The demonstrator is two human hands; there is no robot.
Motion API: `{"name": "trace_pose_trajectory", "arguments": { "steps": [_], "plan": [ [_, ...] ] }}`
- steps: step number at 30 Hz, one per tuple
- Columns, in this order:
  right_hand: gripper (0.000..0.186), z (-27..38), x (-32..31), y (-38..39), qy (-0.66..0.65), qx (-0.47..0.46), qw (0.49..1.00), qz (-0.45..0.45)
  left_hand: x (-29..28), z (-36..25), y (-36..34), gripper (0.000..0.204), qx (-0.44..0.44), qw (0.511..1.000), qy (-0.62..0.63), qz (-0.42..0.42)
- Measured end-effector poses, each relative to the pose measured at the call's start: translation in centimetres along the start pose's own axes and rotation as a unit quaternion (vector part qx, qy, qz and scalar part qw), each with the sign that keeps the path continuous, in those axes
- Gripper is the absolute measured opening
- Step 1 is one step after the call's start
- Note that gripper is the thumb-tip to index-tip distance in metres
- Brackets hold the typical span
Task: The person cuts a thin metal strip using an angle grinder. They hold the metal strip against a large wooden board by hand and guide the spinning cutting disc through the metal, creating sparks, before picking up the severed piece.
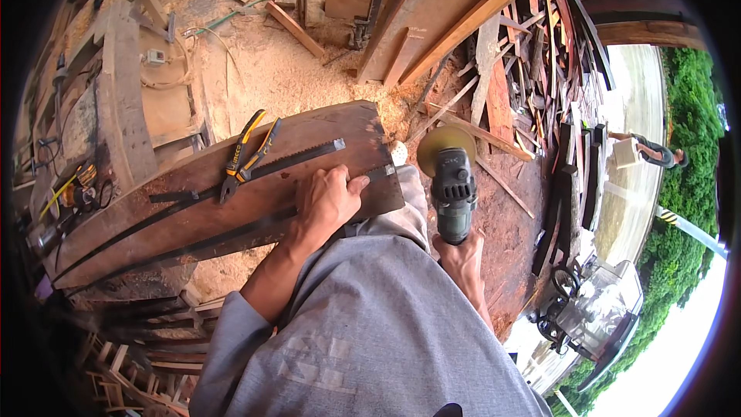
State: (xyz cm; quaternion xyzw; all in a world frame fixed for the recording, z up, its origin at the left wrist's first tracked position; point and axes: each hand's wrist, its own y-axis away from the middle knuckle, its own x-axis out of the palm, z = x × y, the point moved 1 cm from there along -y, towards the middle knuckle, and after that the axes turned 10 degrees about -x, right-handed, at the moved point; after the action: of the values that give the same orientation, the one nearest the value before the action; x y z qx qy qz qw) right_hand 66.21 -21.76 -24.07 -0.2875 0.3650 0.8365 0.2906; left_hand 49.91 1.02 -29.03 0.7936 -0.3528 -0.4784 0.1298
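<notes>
My right hand [461, 259] is wrapped round the rear of a dark angle grinder [454, 197], whose round yellowish disc [445, 147] faces away from me. Across a broad brown wooden board [309, 127] run two long, dark, narrow saw blades; teeth show along the farther saw blade [309, 153]. Closed on the nearer saw blade [255, 225], my left hand [330, 197] presses down near the board's right end, fingers curled. The blade's bright tip pokes out to the right of it. Yellow-and-black pliers [245, 158] lie jaws toward me over the farther blade.
Sawdust covers the ground [255, 62] ahead. A heap of scrap wood [532, 62] and dark beams [575, 177] lies at the right. Leaning planks [409, 38] stand beyond the grinder. Another power tool [81, 189] sits far left. Beyond the road are a person [656, 153] and a parked vehicle [594, 309].
</notes>
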Motion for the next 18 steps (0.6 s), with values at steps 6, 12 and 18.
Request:
{"name": "trace_pose_trajectory", "arguments": {
  "steps": [6,12,18],
  "plan": [
    [0.023,2.6,0.9,0.0,0.008,-0.005,0.999,0.038,-0.5,-0.3,-0.1,0.041,-0.007,1.0,0.001,0.012],
    [0.021,3.2,1.3,-0.3,0.01,-0.001,0.999,0.034,-0.4,-0.2,-0.1,0.041,-0.016,1.0,-0.013,0.019],
    [0.019,1.9,1.8,-0.6,0.01,-0.029,0.999,0.017,-0.5,-0.3,-0.1,0.04,-0.015,1.0,-0.005,0.024]
  ]
}}
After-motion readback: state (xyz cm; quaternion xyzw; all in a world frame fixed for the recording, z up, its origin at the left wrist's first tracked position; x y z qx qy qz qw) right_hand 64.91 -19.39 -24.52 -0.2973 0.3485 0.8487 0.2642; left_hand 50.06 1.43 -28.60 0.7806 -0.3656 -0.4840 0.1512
